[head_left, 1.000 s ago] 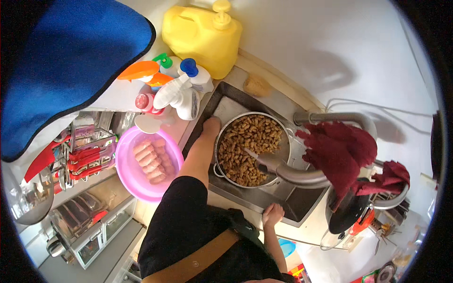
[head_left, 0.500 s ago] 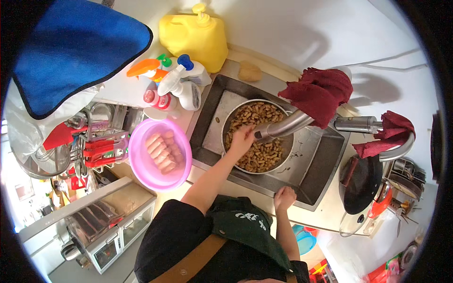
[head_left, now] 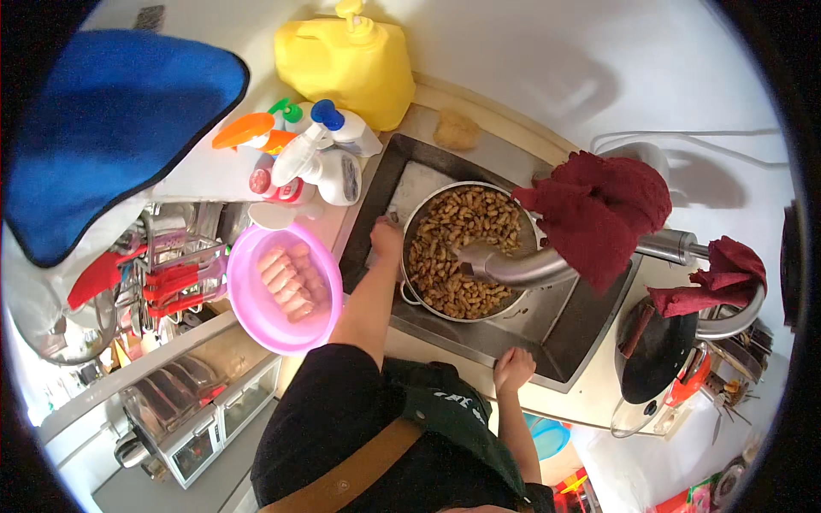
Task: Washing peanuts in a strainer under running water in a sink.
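Observation:
A round metal pot (head_left: 479,295) full of brown peanut-like pieces sits in the dark sink (head_left: 560,333), under a steel tap (head_left: 530,271) draped with a maroon cloth (head_left: 603,214). My left hand (head_left: 385,242) is in the sink's left part, beside the pot; its curled fingertips are too small and hidden to make out. My right hand (head_left: 516,370) rests closed at the sink's front rim, fingers curled on the edge. Left of the sink, a pink basin (head_left: 244,315) holds several pale meat pieces.
Spray and pump bottles (head_left: 329,171) and a yellow jug (head_left: 359,68) stand behind the basin. A cutlery rack (head_left: 175,274) and blue mat (head_left: 128,111) are at the left. A black pan (head_left: 650,368), lid (head_left: 637,419) and second cloth-draped pipe (head_left: 727,282) are at the right.
My left hand reached over the pot half a second ago and has drawn back to the sink's left part. My right hand stays at the front rim; the view has shifted slightly.

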The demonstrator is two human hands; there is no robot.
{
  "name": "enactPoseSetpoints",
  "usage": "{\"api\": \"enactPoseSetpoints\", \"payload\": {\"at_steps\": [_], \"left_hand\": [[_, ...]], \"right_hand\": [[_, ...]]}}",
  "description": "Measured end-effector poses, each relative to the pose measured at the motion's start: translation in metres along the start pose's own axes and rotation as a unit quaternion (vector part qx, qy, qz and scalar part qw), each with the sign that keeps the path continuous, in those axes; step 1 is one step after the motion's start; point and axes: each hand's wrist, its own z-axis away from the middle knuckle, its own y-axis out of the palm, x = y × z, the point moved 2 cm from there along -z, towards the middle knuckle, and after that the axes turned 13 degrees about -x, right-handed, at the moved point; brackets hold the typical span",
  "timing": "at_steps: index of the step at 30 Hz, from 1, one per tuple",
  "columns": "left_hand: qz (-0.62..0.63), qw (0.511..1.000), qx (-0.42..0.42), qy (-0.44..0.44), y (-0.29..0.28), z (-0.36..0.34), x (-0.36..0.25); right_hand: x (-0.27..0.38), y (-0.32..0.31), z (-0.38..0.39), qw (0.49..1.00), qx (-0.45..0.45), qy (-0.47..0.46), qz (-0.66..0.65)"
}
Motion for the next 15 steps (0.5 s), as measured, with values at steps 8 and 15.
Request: {"api": "enactPoseSetpoints", "payload": {"at_steps": [8, 15], "left_hand": [[-0.068, 0.971, 0.099, -0.205, 0.058, -0.040, 0.031], [-0.004, 0.995, -0.094, -0.017, 0.022, -0.011, 0.010]], "right_hand": [[-0.002, -0.003, -0.003, 1.000, 0.022, -0.011, 0.001], [-0.005, -0.001, 0.001, 1.000, 0.013, 0.002, -0.007]]}}
